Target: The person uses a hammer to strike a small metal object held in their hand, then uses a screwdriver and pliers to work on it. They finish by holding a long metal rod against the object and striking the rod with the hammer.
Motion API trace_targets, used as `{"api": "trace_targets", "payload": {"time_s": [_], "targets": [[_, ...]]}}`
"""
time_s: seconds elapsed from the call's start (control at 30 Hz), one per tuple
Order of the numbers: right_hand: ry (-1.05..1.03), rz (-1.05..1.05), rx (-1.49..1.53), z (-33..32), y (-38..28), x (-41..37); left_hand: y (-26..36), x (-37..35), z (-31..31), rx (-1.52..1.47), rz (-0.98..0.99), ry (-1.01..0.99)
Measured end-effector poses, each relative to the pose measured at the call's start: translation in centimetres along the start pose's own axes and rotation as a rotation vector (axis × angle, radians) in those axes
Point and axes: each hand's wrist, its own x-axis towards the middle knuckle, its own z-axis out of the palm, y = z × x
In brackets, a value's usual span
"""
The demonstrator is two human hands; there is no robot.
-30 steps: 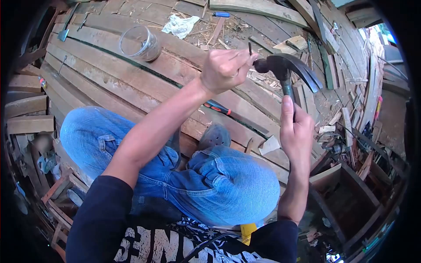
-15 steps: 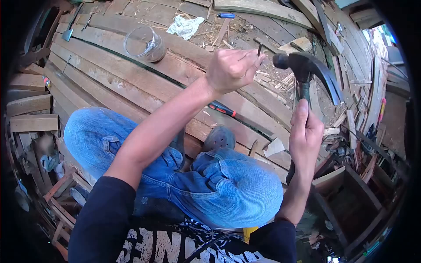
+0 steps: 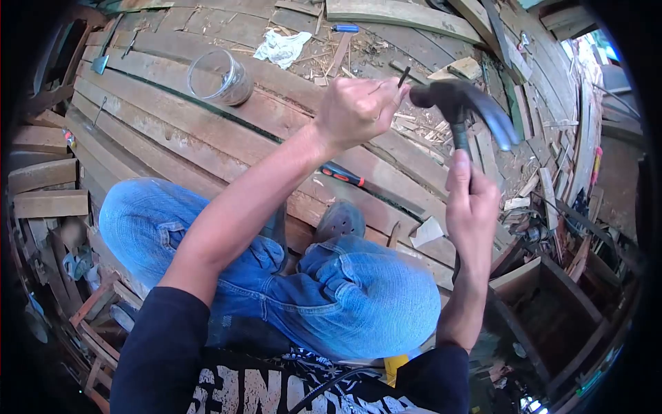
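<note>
My left hand is closed round a thin dark rod, whose tip sticks out at the top of the fist. What lies inside the fist is hidden. In my right hand is the handle of a claw hammer, with the thumb along it. The hammer's face is right beside the left fist, and its claw, blurred, points right. Below my hands, a tool with an orange and black handle lies on the wooden planks.
A clear round container stands on the planks at upper left, near a white cloth and a blue lighter. Wood chips lie beyond my hands. An open wooden box frame is at lower right.
The hammer head has moved left, from a small gap away to right beside my left fist. The whole view has shifted slightly.
</note>
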Motion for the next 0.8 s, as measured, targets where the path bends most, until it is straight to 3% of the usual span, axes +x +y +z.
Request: {"api": "trace_targets", "payload": {"time_s": [0.13, 0.2, 0.33, 0.53, 0.67, 0.8], "targets": [[0.021, -0.007, 0.043, 0.8, 0.3, 0.0, 0.3, -0.5, -0.2, -0.016, -0.045, -0.024], [-0.032, 0.024, -0.123, 0.1, -0.2, 0.3, 0.5, -0.2, 0.0, -0.023, -0.062, -0.031], [-0.014, 0.059, 0.065, 0.3, 0.4, -0.2, 0.2, -0.4, 0.1, 0.005, 0.007, 0.015], [-0.04, -0.006, -0.135, 1.1, 0.9, -0.7, 0.1, 0.0, 0.1, -0.018, 0.018, -0.001], [0.025, 0.108, 0.242, -0.1, 1.5, -1.4, 0.0, -0.7, 0.3, -0.014, 0.037, 0.032], [0.049, 0.027, 0.133, 0.0, 1.0, -0.8, 0.6, -0.7, 0.6, -0.03, -0.019, 0.005]]}}
